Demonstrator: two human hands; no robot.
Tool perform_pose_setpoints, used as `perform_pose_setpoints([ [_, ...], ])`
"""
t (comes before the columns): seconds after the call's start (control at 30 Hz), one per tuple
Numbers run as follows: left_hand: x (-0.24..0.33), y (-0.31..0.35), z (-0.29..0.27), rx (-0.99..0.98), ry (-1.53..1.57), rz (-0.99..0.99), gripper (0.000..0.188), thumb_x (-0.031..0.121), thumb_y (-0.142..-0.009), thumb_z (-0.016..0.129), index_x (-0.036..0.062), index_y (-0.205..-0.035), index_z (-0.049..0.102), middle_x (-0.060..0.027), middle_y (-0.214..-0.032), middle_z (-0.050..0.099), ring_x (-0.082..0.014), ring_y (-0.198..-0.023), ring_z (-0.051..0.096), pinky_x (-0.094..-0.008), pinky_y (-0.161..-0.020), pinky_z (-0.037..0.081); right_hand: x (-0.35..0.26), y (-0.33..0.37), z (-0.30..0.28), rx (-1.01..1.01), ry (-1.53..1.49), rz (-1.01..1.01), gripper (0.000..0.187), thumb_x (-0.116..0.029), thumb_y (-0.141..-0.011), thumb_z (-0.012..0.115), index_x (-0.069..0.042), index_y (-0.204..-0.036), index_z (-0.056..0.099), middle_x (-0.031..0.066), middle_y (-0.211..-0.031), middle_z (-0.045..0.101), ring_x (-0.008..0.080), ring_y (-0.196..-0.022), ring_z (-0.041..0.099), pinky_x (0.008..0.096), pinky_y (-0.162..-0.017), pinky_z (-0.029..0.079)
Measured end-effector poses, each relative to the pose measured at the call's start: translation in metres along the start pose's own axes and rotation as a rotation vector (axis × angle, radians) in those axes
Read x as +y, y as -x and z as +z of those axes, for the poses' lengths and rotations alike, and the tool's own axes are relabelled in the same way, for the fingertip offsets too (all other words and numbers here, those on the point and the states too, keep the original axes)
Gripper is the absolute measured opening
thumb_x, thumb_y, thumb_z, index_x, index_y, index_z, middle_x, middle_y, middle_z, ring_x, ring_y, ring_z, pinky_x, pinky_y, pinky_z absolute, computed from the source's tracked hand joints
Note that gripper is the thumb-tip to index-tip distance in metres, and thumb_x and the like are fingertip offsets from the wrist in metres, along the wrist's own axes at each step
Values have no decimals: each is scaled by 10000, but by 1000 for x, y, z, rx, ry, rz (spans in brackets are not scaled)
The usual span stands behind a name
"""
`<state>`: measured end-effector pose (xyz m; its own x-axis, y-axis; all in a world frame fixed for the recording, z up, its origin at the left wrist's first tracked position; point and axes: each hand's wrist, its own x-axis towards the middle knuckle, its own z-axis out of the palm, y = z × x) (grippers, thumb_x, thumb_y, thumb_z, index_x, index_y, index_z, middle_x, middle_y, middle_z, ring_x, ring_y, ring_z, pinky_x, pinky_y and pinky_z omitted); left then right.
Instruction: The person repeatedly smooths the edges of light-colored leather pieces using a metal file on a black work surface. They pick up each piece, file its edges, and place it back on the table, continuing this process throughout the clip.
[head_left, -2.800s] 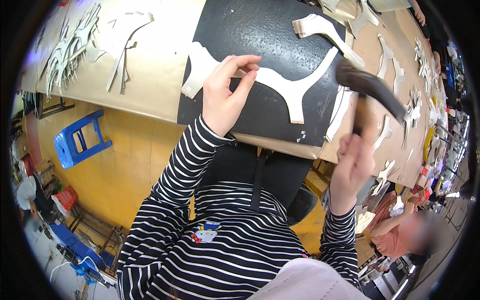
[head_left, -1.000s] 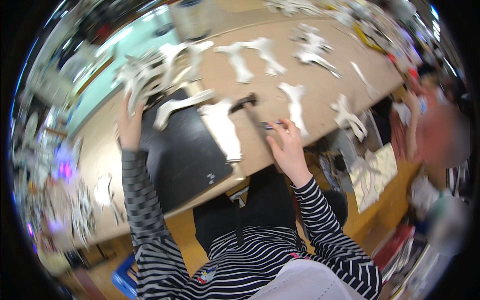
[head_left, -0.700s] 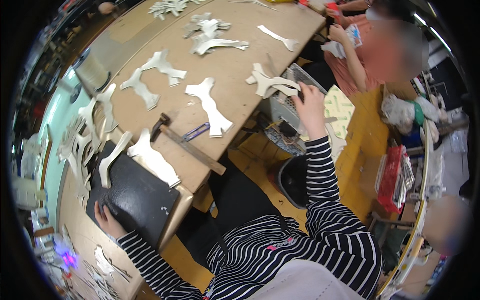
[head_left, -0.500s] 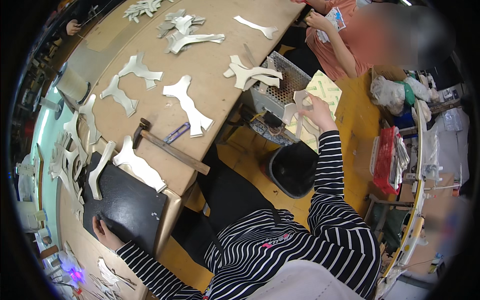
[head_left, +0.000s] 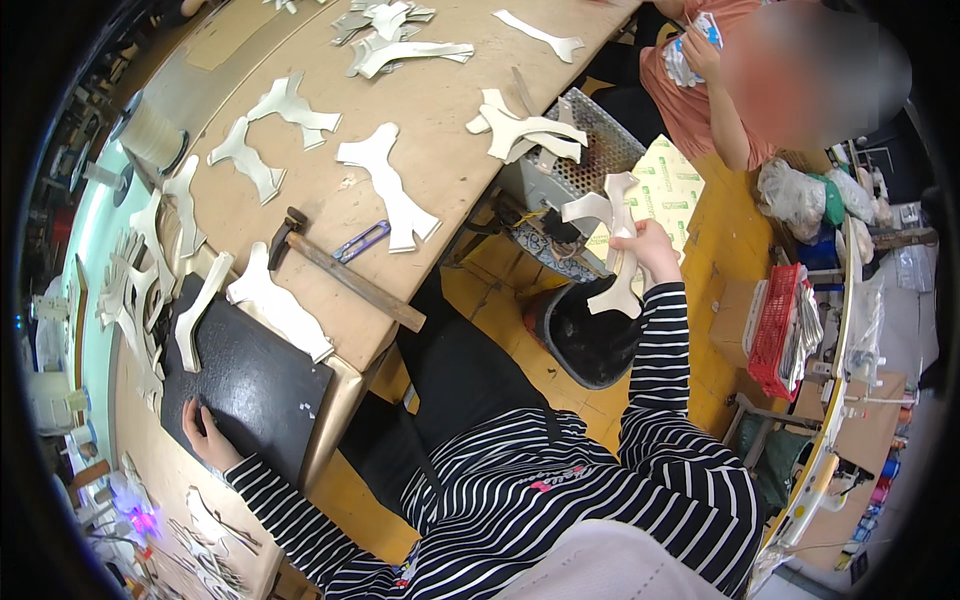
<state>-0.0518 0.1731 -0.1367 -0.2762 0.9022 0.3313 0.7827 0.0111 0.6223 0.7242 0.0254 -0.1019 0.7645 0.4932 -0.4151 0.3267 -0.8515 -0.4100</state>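
Note:
My right hand (head_left: 652, 252) is closed on a white shoe-upper-like cut piece (head_left: 612, 210) with curved arms, held up over the dark bin and the patterned sheet. On the black board (head_left: 255, 410) at the table's near left lies my left hand (head_left: 208, 440), fingers stretched out and nothing in them. Just beyond that hand, a narrow bent white piece (head_left: 200, 312) lies on the board. A broader white piece (head_left: 275, 300) overlaps the board's far edge. Past it on the table lie a hammer (head_left: 345, 280) and a purple cutter knife (head_left: 360, 242).
More white pieces (head_left: 388, 185) lie about the table, some piled (head_left: 527, 132) by its right edge. Beside it stand a perforated metal box (head_left: 600, 130) and a black bin (head_left: 590, 345). A co-worker (head_left: 700, 110) sits at the far right; a red basket (head_left: 775, 330) stands right.
My right hand has turned the white piece, which now shows its full branched shape, and brought it slightly lower. My left hand has stayed on the board. The view has shifted a little.

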Motion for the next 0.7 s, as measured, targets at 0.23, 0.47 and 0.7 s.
perform_pose_setpoints([
  [0.23,11,3,0,-8,-21,1,263,140,-966,629,-14,-1172,685,-132,-1310,621,-264,-1236,568,-353,-1099,389,7,7,18,263,35,-166,479,-174,-676,870,4,-1054,636,109,-886,721,206,-750,682,340,-724,523],
  [0.47,18,14,1,51,184,-91,246,90,-982,600,-7,-1200,659,-135,-1336,615,-236,-1232,569,-353,-1072,419,-46,65,3,217,-236,-253,548,-156,-707,848,24,-1160,598,164,-928,739,235,-811,717,343,-737,536],
  [0.7,148,61,-8,37,477,-191,251,40,-973,597,-32,-1204,663,-99,-1200,678,-173,-1100,617,-298,-997,459,-157,160,6,-308,-630,-523,431,47,-809,759,26,-1193,564,98,-995,734,122,-879,684,267,-773,537],
])
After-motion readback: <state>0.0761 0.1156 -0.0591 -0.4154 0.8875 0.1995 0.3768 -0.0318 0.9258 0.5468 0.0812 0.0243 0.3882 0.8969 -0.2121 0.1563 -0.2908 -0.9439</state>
